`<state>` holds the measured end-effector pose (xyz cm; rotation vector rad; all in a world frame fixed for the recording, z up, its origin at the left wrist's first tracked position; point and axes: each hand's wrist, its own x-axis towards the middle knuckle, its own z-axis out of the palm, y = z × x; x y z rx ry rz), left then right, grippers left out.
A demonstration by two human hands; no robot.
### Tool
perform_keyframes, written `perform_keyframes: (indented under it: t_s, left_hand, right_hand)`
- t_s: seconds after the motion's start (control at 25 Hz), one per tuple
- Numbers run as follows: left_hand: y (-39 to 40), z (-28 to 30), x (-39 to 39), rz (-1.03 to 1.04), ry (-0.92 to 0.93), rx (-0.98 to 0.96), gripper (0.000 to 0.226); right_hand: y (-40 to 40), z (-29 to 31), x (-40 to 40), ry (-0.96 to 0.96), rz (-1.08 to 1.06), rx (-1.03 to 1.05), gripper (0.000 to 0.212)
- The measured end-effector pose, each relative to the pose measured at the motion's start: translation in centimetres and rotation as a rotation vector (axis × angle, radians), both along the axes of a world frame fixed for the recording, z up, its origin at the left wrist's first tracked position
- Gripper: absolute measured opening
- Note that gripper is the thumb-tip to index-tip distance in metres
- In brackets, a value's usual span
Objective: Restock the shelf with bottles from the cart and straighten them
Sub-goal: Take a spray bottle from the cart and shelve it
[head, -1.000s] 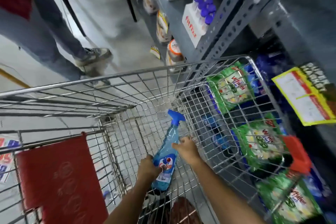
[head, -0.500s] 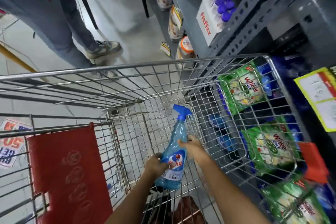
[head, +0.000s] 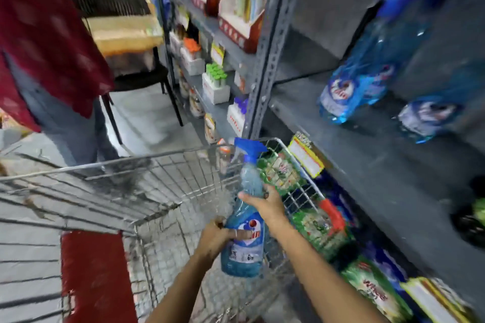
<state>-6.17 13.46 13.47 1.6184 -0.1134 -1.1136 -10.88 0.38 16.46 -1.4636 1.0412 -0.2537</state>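
Both hands, left hand and right hand, clasped round spray bottle above cart rim, beside bare shelf.

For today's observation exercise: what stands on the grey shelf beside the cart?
On the grey shelf stand blurred blue bottles, one further right. The shelf's right end runs out of view, so anything there cannot be seen.

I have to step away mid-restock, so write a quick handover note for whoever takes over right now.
Left hand: gripping the lower body of the blue spray bottle.
Right hand: wrapped around its neck, below the trigger.
The bottle is upright above the cart.
Done: two blue bottles stand on the grey shelf.
Left: set this bottle on the shelf beside them, then straighten the row. Whether the cart holds more bottles can't be seen.
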Motion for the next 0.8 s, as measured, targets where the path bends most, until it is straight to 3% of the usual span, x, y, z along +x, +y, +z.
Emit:
perform_keyframes:
  t_s: [0.24,0.4,0.56,0.68,0.8]
  left_hand:
    - [-1.5,10.7,-5.3,-0.081,-0.168,-0.260,0.058]
    - [-1.7,16.5,-10.6,-0.135,-0.241,-0.404,0.031]
    - [-1.8,19.5,-14.5,-0.219,-0.274,-0.498,0.046]
    - [-2.4,20.5,-16.1,-0.270,-0.282,-0.536,0.024]
    - [-3.5,20.9,-16.6,-0.316,-0.317,-0.554,0.023]
  right_hand:
    - [-0.1,12.3,-7.5,-0.241,-0.139,-0.171,0.040]
    - [0.9,18.2,-13.1,-0.326,-0.211,-0.297,0.034]
    - [1.9,21.5,-17.6,-0.372,-0.246,-0.393,0.037]
    - [2.1,22.9,-20.0,-0.397,-0.291,-0.461,0.040]
    - [1.7,23.7,-21.5,-0.409,-0.325,-0.493,0.043]
